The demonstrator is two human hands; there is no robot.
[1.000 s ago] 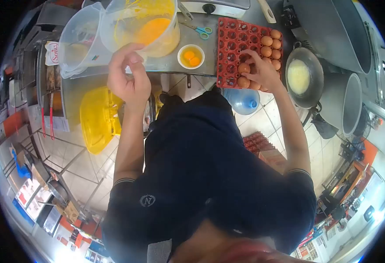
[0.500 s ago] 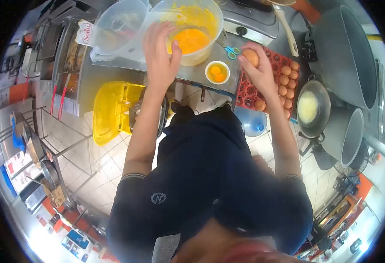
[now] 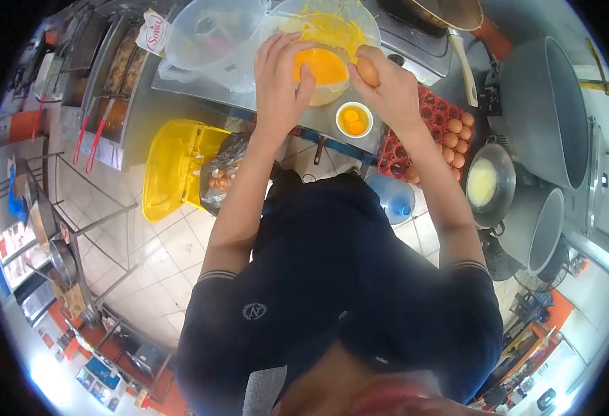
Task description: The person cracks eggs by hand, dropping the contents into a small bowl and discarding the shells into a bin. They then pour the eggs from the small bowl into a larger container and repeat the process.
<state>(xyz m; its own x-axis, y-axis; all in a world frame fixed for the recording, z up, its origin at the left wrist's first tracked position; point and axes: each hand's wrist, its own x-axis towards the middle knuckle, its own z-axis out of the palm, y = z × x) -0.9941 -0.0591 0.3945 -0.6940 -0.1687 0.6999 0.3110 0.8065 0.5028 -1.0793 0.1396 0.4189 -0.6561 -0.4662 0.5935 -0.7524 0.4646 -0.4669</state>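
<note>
My right hand point(image 3: 386, 87) grips a brown egg point(image 3: 368, 72) near the right rim of a large clear container point(image 3: 367, 31) with beaten yellow egg point(image 3: 322, 67) inside. At that container's left side is my left hand point(image 3: 280, 83), its fingers apart and nothing visible in it. Just below the container stands a small white bowl point(image 3: 354, 132) holding two yolks. A red egg tray point(image 3: 425, 104) lies to the right, partly behind my right forearm, with several brown eggs point(image 3: 450, 139) along its right side.
An open yellow bin point(image 3: 172, 170) with eggshells point(image 3: 222, 178) stands below the counter. Another clear container point(image 3: 214, 35) is at the upper left. A pan point(image 3: 490, 182) with pale yellow contents, large grey pots point(image 3: 536, 114) and a stove point(image 3: 415, 41) are at the right.
My right hand has moved left with the egg, from over the tray to the container's rim. The view has shifted, showing the shells in the bin. My left hand stays beside the container.
</note>
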